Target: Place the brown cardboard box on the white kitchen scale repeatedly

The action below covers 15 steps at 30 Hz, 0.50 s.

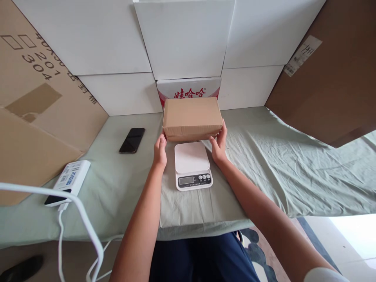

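A closed brown cardboard box [192,113] is held between both hands at the back middle of the cloth-covered table. My left hand [160,149] grips its lower left side, and my right hand [219,145] grips the lower right corner with the thumb at the front. Most of the fingers are hidden by the box. Just in front of it, between my forearms, lies a white digital kitchen scale [192,158] with a dark display and several round buttons. Nothing rests on the part of its plate that I see.
White panels [185,39] and a printed carton [189,87] stand behind. Large cardboard sheets [44,105] flank the left, with another cardboard panel [331,78] at right. A black phone [132,140] and a white power bank [72,180] with a white cable [61,235] lie on the left.
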Tool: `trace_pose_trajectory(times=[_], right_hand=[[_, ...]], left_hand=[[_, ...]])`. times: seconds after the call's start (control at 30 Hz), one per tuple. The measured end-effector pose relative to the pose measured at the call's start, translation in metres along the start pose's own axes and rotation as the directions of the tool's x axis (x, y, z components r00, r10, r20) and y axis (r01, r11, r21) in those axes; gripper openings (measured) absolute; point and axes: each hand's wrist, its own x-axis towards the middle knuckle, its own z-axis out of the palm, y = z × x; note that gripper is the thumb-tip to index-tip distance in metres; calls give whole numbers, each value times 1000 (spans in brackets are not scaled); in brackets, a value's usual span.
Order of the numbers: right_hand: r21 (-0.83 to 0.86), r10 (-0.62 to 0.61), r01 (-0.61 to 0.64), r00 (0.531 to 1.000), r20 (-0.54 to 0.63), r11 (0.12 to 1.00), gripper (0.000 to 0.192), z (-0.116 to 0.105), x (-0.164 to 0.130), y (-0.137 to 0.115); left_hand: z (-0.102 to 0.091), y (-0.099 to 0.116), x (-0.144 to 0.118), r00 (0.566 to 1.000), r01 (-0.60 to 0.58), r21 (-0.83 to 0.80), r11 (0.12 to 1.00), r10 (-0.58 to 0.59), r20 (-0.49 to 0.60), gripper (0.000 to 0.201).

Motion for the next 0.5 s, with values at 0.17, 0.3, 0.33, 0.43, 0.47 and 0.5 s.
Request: trace_pose_trajectory(times=[0.17,0.3,0.33,0.43,0.47,0.5], right_hand=[[35,-50,51,999,-8,998,83,-15,-20,-23],[49,-35,35,999,-1,998,80,-33,-52,-36],[50,-27,27,1000,1,998,79,-37,-60,-38],[68,-3,2,1000,17,998,75,-44,-78,-44],[75,3,-4,1000,21,997,74,-44,-81,-45],[80,7,-9,1000,25,997,73,-45,-83,-46]], left_hand=[[0,19,-34,996,-86,-2,996,86,7,84],[-4,29,-80,1000,-24,2,1000,24,7,89],[-6,30,-91,1000,-9,3,1000,9,4,91],[-13,30,-114,1000,20,3,1000,-20,-14,94],[-15,29,-118,999,26,3,1000,-26,-26,95],[-16,28,-120,999,30,0,1000,-30,-39,95]])
